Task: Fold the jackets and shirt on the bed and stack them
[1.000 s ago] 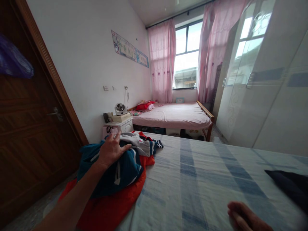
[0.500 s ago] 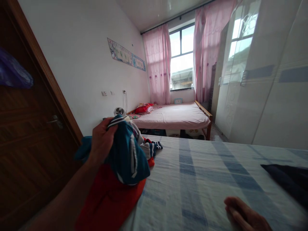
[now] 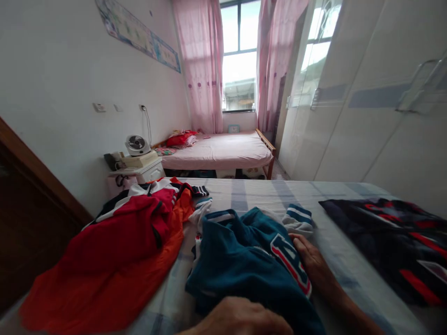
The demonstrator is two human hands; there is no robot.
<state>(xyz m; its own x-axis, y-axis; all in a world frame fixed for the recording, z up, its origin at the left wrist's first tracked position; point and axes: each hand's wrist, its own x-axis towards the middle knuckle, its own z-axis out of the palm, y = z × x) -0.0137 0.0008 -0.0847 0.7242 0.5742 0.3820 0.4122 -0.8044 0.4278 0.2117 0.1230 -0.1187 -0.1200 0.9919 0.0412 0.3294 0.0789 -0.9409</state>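
Observation:
A teal jacket point(image 3: 240, 260) with grey sleeves, striped cuffs and a white-and-red letter patch lies crumpled on the bed in front of me. My right hand point(image 3: 312, 260) rests along its right side by the patch, fingers stretched out and close together. At the bottom edge, my left hand point(image 3: 240, 318) is over the jacket's near part. Its back and knuckles show, while the fingertips are cut off by the frame. To the left is a heap of red and orange clothes point(image 3: 115, 232). Black-and-red clothing point(image 3: 391, 237) lies on the right.
A striped blue-and-white sheet point(image 3: 240, 190) covers the near bed. Beyond it stands a second bed point(image 3: 223, 151) with pink bedding. A small fan point(image 3: 137, 145) sits on a white bedside cabinet point(image 3: 150, 172) at left. Tall glossy wardrobes point(image 3: 349, 139) line the right wall.
The teal jacket has moved from the left, where my left hand held it up, onto the middle of the bed. My right hand has come onto it. The view has turned right and down.

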